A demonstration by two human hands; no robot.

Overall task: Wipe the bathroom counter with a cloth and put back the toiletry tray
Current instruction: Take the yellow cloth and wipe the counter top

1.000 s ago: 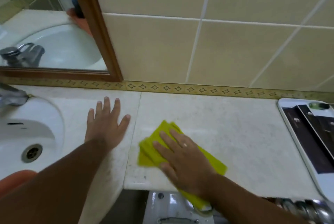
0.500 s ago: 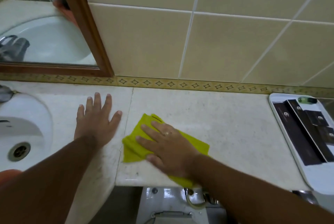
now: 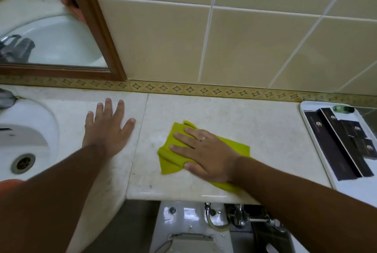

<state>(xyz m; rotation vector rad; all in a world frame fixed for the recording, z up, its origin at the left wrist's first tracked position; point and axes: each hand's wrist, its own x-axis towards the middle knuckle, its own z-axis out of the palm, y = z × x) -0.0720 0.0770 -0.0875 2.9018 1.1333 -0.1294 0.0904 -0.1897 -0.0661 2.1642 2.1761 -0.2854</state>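
A folded yellow-green cloth [image 3: 172, 156] lies flat on the pale marble counter [image 3: 255, 130], near its middle. My right hand [image 3: 206, 151] presses down on the cloth, fingers spread and pointing left. My left hand [image 3: 107, 128] rests flat on the counter beside the sink, fingers apart, holding nothing. A white toiletry tray [image 3: 306, 122] sits at the counter's right end. It carries dark boxes [image 3: 344, 144] and a small green item [image 3: 342, 108].
A white sink [image 3: 26, 130] with a metal drain [image 3: 22, 163] fills the left side. A wood-framed mirror [image 3: 102, 34] hangs above it on the tiled wall [image 3: 244, 38]. Below the counter's front edge are a white toilet tank [image 3: 187, 226] and metal pipe fittings [image 3: 238, 216].
My right hand and the cloth slid left, then back right toward the counter's middle. My left hand stayed flat by the sink. The view shifted, bringing more of the tray into sight.
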